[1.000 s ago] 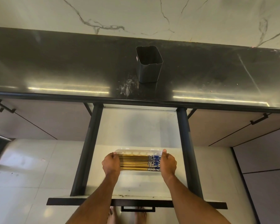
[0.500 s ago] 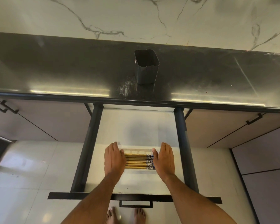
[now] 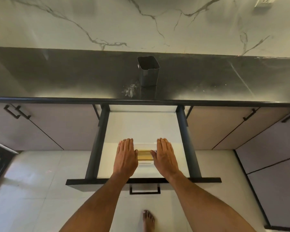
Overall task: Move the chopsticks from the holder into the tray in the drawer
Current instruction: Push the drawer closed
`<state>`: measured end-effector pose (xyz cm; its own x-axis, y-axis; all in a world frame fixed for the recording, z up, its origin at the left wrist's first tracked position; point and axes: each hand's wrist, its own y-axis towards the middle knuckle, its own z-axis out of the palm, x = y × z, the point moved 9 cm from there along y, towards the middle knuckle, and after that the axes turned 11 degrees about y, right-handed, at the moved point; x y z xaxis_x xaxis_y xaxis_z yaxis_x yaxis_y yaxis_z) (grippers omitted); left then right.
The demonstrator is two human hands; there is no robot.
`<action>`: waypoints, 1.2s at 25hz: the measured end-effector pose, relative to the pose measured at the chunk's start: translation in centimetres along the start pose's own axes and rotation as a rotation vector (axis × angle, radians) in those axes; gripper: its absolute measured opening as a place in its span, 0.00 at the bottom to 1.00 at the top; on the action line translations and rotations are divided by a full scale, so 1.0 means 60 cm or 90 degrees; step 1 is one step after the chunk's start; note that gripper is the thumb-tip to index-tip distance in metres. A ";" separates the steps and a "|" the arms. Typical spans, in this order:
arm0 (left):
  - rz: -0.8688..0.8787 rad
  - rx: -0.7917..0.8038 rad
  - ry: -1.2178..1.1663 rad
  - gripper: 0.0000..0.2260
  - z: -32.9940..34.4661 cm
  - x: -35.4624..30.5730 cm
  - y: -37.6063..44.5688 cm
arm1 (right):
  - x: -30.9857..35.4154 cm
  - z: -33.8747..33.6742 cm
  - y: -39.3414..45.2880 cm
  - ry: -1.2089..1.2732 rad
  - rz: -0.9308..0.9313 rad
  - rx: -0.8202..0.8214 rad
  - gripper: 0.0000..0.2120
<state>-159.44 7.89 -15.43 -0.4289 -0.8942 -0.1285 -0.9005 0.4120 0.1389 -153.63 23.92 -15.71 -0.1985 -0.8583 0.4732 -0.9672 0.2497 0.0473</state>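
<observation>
Several wooden chopsticks lie side by side in a clear plastic tray on the white floor of the open drawer. My left hand lies flat, fingers straight, over the tray's left end. My right hand lies flat over its right end and hides the chopsticks' patterned tips. Neither hand grips anything. The dark square holder stands empty on the black countertop above the drawer.
The drawer has dark side rails and a black front with a handle near me. Closed cabinet doors flank it. A bare foot stands on the pale tiled floor below.
My hands went from gripping the tray's two ends to lying flat over them, closer together. They now cover more of the chopsticks.
</observation>
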 end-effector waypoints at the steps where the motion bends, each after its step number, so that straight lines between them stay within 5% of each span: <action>1: 0.013 -0.005 0.001 0.22 -0.008 -0.002 -0.016 | 0.010 -0.007 -0.019 -0.003 -0.007 -0.013 0.30; 18: 0.100 0.016 0.010 0.21 -0.014 -0.037 -0.326 | 0.088 0.016 -0.334 -0.040 -0.096 -0.037 0.25; 30: 0.179 0.141 0.074 0.25 0.107 -0.042 -0.303 | 0.030 0.155 -0.283 -0.134 -0.073 0.198 0.25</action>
<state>-142.47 3.78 -23.95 -0.6616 -0.7498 -0.0021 -0.7482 0.6603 -0.0650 -139.01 13.98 -23.87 -0.0834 -0.9540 0.2879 -0.9804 0.0268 -0.1951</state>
